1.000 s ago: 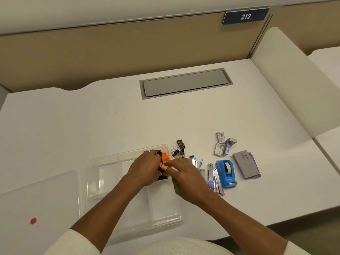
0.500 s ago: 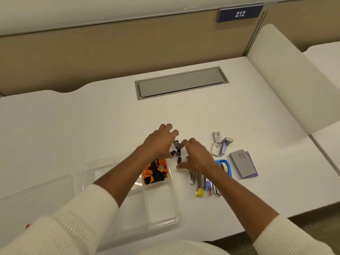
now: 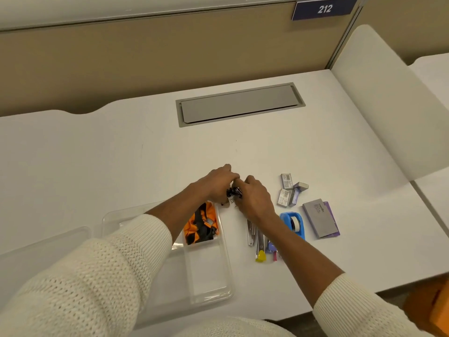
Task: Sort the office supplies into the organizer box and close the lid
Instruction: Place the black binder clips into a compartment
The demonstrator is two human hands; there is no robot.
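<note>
White desk [image 3: 121, 166] under my hands: clear organizer box [image 3: 209, 276] left of my grip, lid [image 3: 36, 251] farther left; staplers [image 3: 257, 239], tape dispenser [image 3: 292, 223], staple boxes [image 3: 288, 190], grey pad [image 3: 318, 217] right.

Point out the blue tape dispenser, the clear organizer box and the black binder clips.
blue tape dispenser [image 3: 292, 223]: head view, on its blue body beside the tape roll.
clear organizer box [image 3: 210, 273]: head view, on the bare floor of its near right compartment.
black binder clips [image 3: 233, 192]: head view, on the cluster between both hands.
</note>
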